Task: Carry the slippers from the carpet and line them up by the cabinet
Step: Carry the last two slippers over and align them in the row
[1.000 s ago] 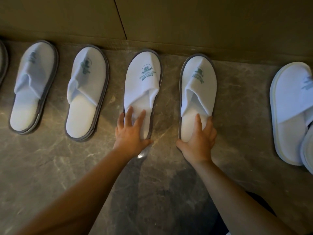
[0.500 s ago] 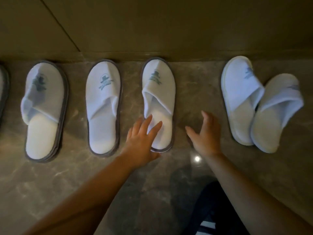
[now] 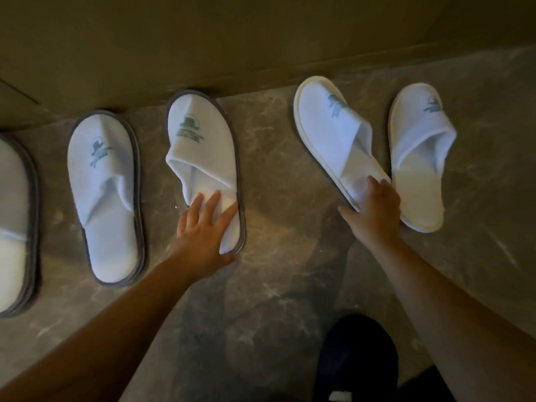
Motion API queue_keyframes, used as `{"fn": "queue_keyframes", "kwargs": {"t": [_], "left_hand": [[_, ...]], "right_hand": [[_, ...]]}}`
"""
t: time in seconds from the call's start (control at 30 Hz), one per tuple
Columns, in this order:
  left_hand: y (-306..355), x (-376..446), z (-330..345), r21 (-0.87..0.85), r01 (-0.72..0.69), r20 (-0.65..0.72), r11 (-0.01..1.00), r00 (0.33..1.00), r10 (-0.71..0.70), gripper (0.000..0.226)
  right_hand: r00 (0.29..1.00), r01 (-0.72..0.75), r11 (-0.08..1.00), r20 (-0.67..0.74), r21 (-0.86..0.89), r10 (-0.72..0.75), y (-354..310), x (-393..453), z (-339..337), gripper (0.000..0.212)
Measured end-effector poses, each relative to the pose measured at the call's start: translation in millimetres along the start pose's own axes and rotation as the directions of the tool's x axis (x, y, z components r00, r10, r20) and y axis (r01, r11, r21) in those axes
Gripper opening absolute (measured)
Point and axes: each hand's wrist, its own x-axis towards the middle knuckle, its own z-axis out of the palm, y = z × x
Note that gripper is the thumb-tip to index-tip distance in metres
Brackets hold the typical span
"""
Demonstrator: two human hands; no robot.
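White slippers lie toes-first along the cabinet base on a marble floor. Three grey-edged ones form a row: one cut off at the left edge, one beside it, one in the middle. My left hand rests flat, fingers spread, on the heel of the middle slipper. To the right lie two white-edged slippers: a tilted one and an upright one. My right hand grips the heel of the tilted one, thumb under its edge.
A bare stretch of grey marble floor separates the grey-edged row from the white-edged pair. My dark shoe stands at the bottom, between my forearms. The brown cabinet front fills the top of the view.
The view has shifted right. My right hand left the grey-edged slipper, reached right and took hold of the tilted white-edged slipper. My left hand moved over onto the slipper my right hand let go.
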Motion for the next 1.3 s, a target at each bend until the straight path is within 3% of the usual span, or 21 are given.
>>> {"fn": "queue_keyframes", "kwargs": {"t": [0.3, 0.6, 0.77, 1.3], "left_hand": [[6.2, 4.2, 3.8, 0.031, 0.037, -0.003, 0.999, 0.999, -0.037, 0.099], [9.4, 2.3, 1.8, -0.014, 0.045, -0.004, 0.999, 0.999, -0.045, 0.094], [8.4, 3.0, 1.6, -0.061, 0.037, -0.012, 0.997, 0.999, -0.038, 0.092], [4.5, 3.3, 5.6, -0.068, 0.013, -0.031, 0.998, 0.999, -0.015, 0.09]], "right_hand": [[0.998, -0.066, 0.994, -0.005, -0.083, 0.066, 10.0, 18.3, 0.4, 0.08], [1.0, 0.005, 0.99, 0.01, 0.143, -0.006, -14.3, 4.0, 13.3, 0.097], [1.0, -0.019, 0.972, 0.015, 0.233, 0.015, -47.2, -18.3, 29.5, 0.094], [1.0, 0.008, 0.984, 0.028, 0.179, -0.014, -57.6, -24.5, 45.1, 0.096]]}}
